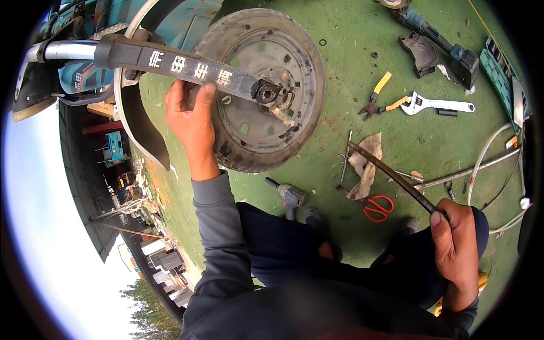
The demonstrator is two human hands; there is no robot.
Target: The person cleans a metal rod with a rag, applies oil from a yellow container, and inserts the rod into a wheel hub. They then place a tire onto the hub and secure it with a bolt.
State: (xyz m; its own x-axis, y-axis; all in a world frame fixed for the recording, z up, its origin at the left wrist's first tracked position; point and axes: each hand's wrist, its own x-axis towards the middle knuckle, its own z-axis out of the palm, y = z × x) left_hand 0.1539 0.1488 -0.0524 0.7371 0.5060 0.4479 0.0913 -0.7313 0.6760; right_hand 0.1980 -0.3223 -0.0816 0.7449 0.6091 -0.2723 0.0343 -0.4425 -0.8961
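A black fork leg (187, 66) with white lettering on its cover slants from the upper left across a grey wheel with a black tyre (309, 73). My left hand (192, 116) grips its lower edge, thumb in front and fingers partly hidden behind. The fork's end, with a dark round fitting (266, 93), lies over the wheel's hub. In my right hand (458, 243), at the lower right, is a dark metal bar (396, 177). The fist is closed round its near end, and the far tip points up-left over a crumpled beige rag (365, 164) on the green floor.
Yellow-handled pliers (378, 90), an adjustable wrench (439, 105), red-handled scissors (378, 208) and a grey power tool (290, 196) lie about. An angle grinder (436, 39) is at the upper right, with a green case (498, 79) and hoses (479, 164). A curved fender (127, 107) stands left.
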